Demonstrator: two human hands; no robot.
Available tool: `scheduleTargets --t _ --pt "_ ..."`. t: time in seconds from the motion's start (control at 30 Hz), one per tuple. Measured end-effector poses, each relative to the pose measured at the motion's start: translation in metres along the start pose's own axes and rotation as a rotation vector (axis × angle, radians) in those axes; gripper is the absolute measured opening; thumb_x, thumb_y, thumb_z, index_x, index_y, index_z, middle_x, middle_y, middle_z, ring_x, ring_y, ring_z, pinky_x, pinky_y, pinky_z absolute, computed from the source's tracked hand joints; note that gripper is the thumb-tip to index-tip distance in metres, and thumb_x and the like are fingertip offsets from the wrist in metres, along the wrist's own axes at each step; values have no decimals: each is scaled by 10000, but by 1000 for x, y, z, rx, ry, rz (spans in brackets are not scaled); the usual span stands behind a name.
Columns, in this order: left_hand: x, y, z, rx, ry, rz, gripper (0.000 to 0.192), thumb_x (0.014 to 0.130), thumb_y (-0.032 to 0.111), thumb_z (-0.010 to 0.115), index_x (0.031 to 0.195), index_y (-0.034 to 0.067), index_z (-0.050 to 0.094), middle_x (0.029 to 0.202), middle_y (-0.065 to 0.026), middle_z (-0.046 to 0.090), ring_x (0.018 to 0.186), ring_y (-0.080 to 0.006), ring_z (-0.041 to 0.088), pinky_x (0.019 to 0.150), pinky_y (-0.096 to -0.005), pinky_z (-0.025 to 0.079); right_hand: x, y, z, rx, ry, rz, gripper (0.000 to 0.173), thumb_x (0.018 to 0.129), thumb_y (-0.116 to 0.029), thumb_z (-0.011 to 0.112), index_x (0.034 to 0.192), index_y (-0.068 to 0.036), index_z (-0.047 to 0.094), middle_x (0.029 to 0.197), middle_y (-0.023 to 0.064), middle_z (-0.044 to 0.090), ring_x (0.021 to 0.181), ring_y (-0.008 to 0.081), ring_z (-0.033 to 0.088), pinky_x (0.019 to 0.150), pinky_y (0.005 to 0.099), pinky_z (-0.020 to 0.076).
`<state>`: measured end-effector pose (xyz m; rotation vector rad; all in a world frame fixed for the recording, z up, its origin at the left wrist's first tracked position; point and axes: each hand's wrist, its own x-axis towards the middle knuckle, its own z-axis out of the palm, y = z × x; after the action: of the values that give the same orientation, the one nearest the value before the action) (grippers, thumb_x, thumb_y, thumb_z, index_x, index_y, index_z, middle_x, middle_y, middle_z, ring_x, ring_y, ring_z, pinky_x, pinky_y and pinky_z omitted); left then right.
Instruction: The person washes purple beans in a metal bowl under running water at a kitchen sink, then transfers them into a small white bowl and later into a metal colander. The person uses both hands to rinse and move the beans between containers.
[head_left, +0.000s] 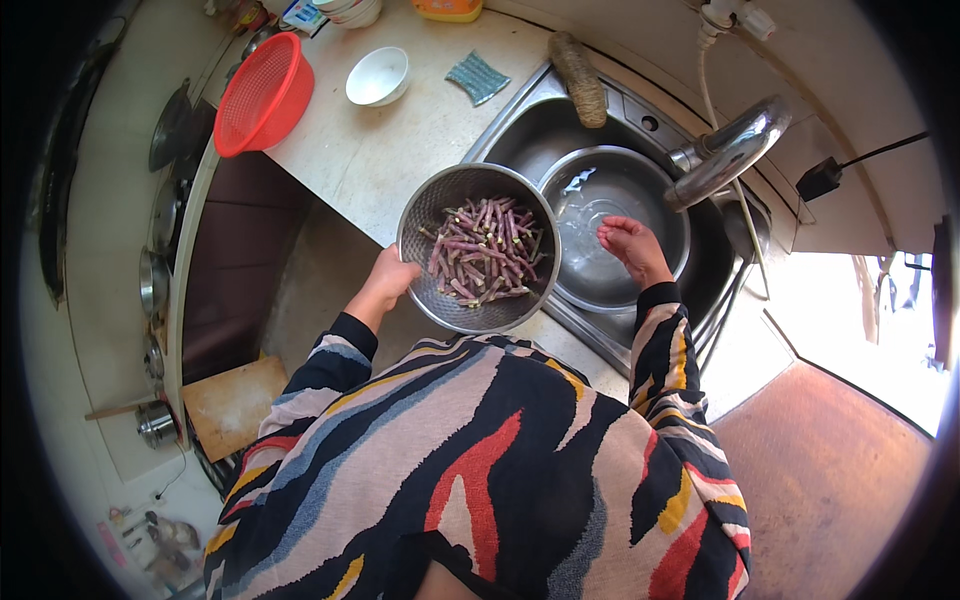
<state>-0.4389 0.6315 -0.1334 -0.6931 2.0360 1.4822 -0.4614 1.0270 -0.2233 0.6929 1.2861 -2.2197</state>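
My left hand (386, 281) grips the left rim of a perforated metal colander (420, 217), which holds many short purple stem pieces (487, 251). The colander is tilted and overlaps the sink's left side. My right hand (634, 247) is over a round metal basin (577, 277) in the sink, its fingers bent together with nothing visible in them. Water (592, 202) lies in the basin, with ripples near my fingertips. A curved metal faucet (727, 161) reaches over the basin's upper right side.
A luffa-like brown object (579, 79) lies across the sink's back edge (619, 101). On the counter are a blue-green scouring pad (478, 77), a white bowl (377, 77) and a red plastic basket (262, 97). A wooden board (234, 405) is at lower left.
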Motion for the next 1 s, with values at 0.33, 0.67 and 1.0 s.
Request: scheduleTargets --t 0.33,0.67,1.0 --pt "7 -8 -5 46 -6 -6 372 677 -92 469 1031 3 530 802 -59 591 619 -160 566 475 -288 433 33 27 -10 -315 30 68 277 738 110 498 1004 52 552 870 118 602 740 184 611 632 249 519" --pt "5 -7 -2 -11 3 -24 317 684 -64 494 994 -19 542 820 -75 606 671 -161 570 567 -286 452 78 95 18 -962 28 -162 226 652 -7 597 867 -40 654 727 91 638 661 151 615 577 286 485" --pt "1 1 -1 28 -2 -19 320 664 -83 493 971 -14 552 818 -68 609 649 -156 574 535 -277 444 58 83 49 -718 16 -27 130 677 41 598 797 23 644 711 83 638 578 149 599 547 253 488"
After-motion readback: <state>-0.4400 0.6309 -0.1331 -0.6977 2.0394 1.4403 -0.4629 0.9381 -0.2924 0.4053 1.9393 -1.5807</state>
